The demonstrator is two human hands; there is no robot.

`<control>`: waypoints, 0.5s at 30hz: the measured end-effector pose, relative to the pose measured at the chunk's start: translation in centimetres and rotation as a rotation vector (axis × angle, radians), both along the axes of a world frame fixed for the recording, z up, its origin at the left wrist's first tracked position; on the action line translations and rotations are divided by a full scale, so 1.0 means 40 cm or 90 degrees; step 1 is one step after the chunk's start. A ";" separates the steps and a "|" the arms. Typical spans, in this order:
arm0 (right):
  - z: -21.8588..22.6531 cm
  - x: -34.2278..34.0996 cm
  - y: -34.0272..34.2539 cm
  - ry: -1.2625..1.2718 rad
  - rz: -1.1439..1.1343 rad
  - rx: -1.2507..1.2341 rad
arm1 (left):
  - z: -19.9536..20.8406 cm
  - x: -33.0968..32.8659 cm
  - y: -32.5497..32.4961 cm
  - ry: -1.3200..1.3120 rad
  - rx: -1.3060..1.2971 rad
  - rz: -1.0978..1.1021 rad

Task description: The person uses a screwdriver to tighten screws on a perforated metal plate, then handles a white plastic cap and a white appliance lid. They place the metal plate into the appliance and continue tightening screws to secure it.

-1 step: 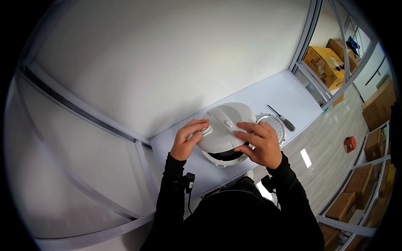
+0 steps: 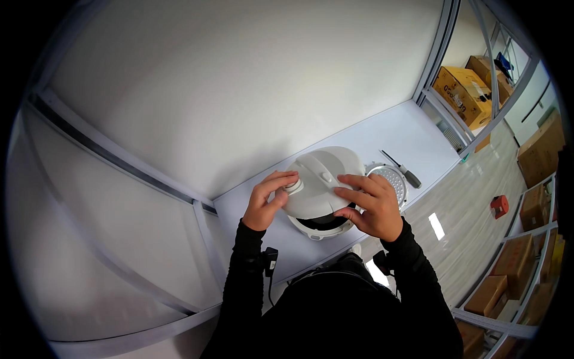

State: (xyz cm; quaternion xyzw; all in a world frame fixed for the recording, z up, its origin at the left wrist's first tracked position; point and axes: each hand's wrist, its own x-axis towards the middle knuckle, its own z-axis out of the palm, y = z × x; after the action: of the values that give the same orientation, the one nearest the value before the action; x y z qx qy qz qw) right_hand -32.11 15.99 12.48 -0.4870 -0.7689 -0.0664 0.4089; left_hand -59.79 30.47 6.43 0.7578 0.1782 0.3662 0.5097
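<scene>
two hands on white lid (image 2: pixel 320 179) | left hand (image 2: pixel 266 203) fingers at knob | right hand (image 2: pixel 371 206) fingers over rim

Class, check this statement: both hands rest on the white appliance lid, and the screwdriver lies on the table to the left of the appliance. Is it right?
Not quite. Both the left hand and right hand do rest on the white appliance lid, but the head view shows the screwdriver lying on the table to the right of the appliance, beyond the round perforated disc.
</scene>
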 end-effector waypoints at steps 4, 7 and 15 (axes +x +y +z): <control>0.011 0.004 0.010 0.014 -0.018 -0.010 | 0.031 0.003 -0.029 -0.013 0.110 -0.001; 0.022 -0.003 0.031 0.086 -0.031 -0.014 | 0.019 0.013 -0.029 0.032 0.143 0.046; 0.052 -0.050 0.070 0.225 -0.099 0.007 | 0.012 0.036 -0.012 -0.049 0.111 0.179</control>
State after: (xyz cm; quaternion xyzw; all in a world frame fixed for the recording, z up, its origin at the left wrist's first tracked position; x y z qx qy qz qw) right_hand -34.11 18.81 14.54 -0.5465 -0.6450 -0.0157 0.5339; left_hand -58.35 30.00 6.89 0.7522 0.2304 0.4764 0.3926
